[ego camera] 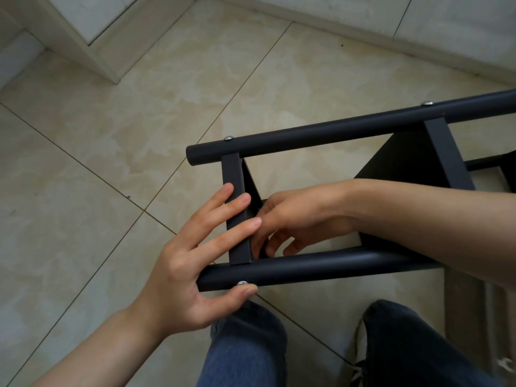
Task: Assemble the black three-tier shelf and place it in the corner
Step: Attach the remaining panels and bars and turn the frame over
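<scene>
Upper left of frame: white skirting [83, 43] at a wall corner. Beige tiled floor [83, 163] fills the left half.

Centre-left: left hand [184, 263] is open. Its straight fingers [237, 203] are laid flat across a black flat crossbar [232, 174], and its thumb touches the near round tube [321, 268] just beside a silver screw [242, 282].

Centre to right edge: black shelf [402, 160] lies on its side above the floor, in front of the person's knees. The far round tube [335, 134] runs to the upper right with a screw [229, 138] at its left end. A second crossbar [446, 155] is further right.

Centre: right hand [296, 219] reaches in from the right edge between the two tubes. Its fingers are curled just behind the first crossbar; can't tell if they pinch anything.

Bottom centre: blue jeans [245, 350]. Lower right: a shoe [360, 356].
</scene>
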`<action>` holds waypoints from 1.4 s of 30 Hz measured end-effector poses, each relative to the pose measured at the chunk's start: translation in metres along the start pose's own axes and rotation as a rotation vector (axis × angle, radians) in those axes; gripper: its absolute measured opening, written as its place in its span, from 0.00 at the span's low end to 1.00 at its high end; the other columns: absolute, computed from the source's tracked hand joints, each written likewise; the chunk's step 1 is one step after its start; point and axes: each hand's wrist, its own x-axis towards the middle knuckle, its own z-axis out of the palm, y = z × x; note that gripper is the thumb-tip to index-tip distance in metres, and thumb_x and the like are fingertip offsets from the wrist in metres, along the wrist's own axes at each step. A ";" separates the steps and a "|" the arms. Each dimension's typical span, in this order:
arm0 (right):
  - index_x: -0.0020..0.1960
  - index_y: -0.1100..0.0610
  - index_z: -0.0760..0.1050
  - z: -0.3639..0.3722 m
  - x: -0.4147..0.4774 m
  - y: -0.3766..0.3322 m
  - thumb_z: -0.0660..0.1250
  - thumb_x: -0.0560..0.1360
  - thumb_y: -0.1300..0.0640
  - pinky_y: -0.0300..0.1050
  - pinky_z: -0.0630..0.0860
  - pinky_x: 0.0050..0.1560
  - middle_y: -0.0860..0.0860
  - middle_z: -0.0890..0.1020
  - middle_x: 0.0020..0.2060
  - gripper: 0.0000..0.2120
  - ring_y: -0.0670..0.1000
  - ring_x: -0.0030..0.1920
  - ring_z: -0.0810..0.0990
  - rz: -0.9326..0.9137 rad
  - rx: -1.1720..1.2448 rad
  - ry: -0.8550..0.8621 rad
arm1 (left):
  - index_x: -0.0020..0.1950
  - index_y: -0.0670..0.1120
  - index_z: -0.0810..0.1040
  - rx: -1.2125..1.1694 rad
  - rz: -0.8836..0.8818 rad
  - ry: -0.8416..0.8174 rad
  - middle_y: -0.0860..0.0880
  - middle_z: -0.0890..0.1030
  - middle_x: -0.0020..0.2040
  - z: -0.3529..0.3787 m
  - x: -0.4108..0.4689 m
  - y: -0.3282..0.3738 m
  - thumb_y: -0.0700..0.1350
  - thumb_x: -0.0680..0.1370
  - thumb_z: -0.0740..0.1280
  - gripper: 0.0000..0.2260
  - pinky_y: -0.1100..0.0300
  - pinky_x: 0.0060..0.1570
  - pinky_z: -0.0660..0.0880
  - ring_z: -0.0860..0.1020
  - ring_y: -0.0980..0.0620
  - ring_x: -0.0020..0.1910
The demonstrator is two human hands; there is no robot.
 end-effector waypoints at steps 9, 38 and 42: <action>0.42 0.54 0.82 -0.001 -0.001 0.001 0.67 0.78 0.58 0.43 0.72 0.46 0.49 0.84 0.40 0.08 0.50 0.44 0.77 -0.020 -0.003 -0.008 | 0.72 0.41 0.71 0.007 0.001 0.003 0.42 0.69 0.76 0.000 0.000 0.000 0.55 0.80 0.67 0.26 0.48 0.75 0.63 0.62 0.38 0.79; 0.37 0.52 0.82 0.000 0.000 0.002 0.67 0.79 0.57 0.40 0.75 0.44 0.48 0.83 0.36 0.12 0.46 0.37 0.78 -0.032 0.005 -0.036 | 0.72 0.40 0.71 0.008 0.002 0.012 0.40 0.70 0.75 0.001 0.001 -0.001 0.56 0.80 0.67 0.26 0.46 0.75 0.63 0.62 0.37 0.78; 0.40 0.55 0.82 0.000 0.000 0.002 0.67 0.78 0.56 0.42 0.74 0.45 0.50 0.83 0.38 0.10 0.45 0.35 0.78 -0.008 0.013 -0.016 | 0.71 0.39 0.71 0.007 0.005 0.014 0.39 0.70 0.75 0.001 0.000 0.000 0.55 0.80 0.67 0.26 0.46 0.75 0.63 0.62 0.37 0.78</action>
